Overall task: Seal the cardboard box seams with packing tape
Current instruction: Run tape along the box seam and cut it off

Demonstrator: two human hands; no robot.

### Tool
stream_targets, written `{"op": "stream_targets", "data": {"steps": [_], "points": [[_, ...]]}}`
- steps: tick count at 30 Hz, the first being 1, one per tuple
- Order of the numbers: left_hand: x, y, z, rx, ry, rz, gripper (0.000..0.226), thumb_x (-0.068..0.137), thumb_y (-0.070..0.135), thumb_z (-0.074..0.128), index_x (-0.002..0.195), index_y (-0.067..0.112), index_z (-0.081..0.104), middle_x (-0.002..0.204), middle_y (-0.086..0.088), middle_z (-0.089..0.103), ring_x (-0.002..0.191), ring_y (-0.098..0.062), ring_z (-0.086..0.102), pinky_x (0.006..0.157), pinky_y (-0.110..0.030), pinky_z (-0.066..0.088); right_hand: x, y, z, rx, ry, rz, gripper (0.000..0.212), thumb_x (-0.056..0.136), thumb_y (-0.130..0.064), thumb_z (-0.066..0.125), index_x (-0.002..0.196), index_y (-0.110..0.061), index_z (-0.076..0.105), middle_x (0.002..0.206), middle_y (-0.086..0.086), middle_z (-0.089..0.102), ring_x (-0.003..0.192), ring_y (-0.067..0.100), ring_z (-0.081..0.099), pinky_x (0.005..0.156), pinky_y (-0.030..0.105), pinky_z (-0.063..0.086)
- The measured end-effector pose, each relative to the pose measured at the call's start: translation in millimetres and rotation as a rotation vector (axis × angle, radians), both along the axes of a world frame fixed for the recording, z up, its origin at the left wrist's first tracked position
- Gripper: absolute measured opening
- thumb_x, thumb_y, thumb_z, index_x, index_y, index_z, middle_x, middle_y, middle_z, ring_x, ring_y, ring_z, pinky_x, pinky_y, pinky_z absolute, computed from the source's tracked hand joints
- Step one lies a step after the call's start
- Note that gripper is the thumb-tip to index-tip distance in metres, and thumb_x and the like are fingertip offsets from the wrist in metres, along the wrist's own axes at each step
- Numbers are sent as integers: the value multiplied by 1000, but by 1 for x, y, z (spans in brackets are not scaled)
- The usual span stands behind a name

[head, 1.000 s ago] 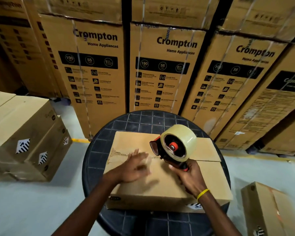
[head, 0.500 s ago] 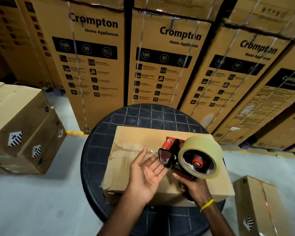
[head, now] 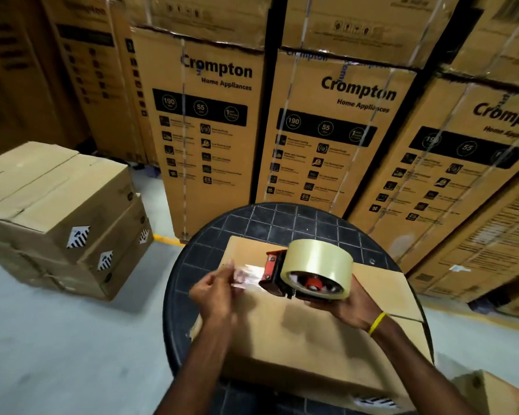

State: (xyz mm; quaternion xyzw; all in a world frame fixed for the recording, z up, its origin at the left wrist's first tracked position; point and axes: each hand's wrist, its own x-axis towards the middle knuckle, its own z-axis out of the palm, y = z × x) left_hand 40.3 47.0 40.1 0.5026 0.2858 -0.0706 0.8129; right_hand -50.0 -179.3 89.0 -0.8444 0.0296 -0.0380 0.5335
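Here, the cardboard box [head: 306,333] lies flat on a round black table [head: 282,223], its flaps closed. It sits directly beneath both hands and close to the person.

A clear strip of packing tape [head: 250,272] stretches above the box's far left part, from the tape dispenser [head: 271,275] to the left hand [head: 216,295]. That hand's fingers appear to pinch the strip's free end, though motion blur hides the exact hold. The right hand [head: 342,310], with a yellow wristband [head: 377,322] at the wrist, curls up from below around the dispenser's grip. It holds the pale tape roll [head: 318,260] over the box top; whether the tool touches the cardboard cannot be told.

The step in hand looks like drawing out a starting length of tape, with no strip yet laid along the seam. The next move probably means bringing the free end down onto the box's left edge and pressing it there. The dispenser would then run along the seam with the tape kept taut and centred.

A stack of plain cartons [head: 60,211] stands on the floor to the left. Tall Crompton cartons [head: 210,130] form a wall behind the table.
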Motion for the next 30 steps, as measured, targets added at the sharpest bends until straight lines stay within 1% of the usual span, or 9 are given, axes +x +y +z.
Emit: {"op": "stream_targets", "data": {"steps": [2,3,5,9,13,15,19,22,30], "points": [[24,32,-15,75,2,46,14,80,13,83,84,4,73,80,-15,78,70,-25,77,69,-40,65,7,-20,2,-100,30,89,56,65,-41,92,112,-56,66,112,-16,74,104,9,71,92,29,59],[32,42,-19,96,-10,26,14,80,14,84,84,4,74,80,-14,79,73,-26,77,71,-42,65,13,-29,0,-156,69,114,53,65,-47,90,112,-57,66,111,-10,75,104,12,71,92,33,60],[42,49,-27,139,-21,-1,16,79,17,85,86,5,76,81,-13,79,79,-31,77,75,-44,64,25,-38,-9,-282,142,155,45,70,-37,89,111,-43,71,107,-2,77,101,13,72,91,40,60],[50,44,-41,209,-19,23,14,81,16,85,84,5,77,73,-7,78,77,-29,77,69,-38,62,43,-42,-31,-310,248,159,30,77,-18,86,104,-16,73,83,11,75,61,1,63,58,22,54],[54,45,-55,248,-13,11,14,79,16,86,81,5,78,74,-9,78,80,-33,77,78,-45,63,48,-53,-57,-249,322,90,30,76,-21,85,99,-6,73,80,32,68,56,21,56,52,39,48],[54,43,-59,265,-6,-7,14,80,16,86,81,5,77,73,-9,78,79,-31,77,78,-45,63,50,-54,-62,-277,346,89,30,74,-24,85,95,-5,73,75,27,70,56,17,55,53,38,46],[55,39,-68,264,39,-16,15,82,15,84,80,3,76,68,-8,77,75,-32,77,70,-41,62,54,-58,-75,-426,372,119,22,69,-38,84,83,-22,77,60,-9,69,51,0,54,56,28,50],[55,37,-74,250,93,-15,16,82,13,84,79,0,74,70,-13,77,76,-36,77,75,-50,64,58,-58,-81,-556,418,95,48,59,-65,76,81,-23,73,63,-1,69,54,11,54,60,37,55],[58,37,-84,339,100,-37,17,81,12,84,83,-1,72,73,-13,77,76,-34,76,74,-48,64,61,-57,-79,-606,424,112,50,56,-70,69,83,-28,72,67,-2,71,65,23,65,64,37,56]]}}
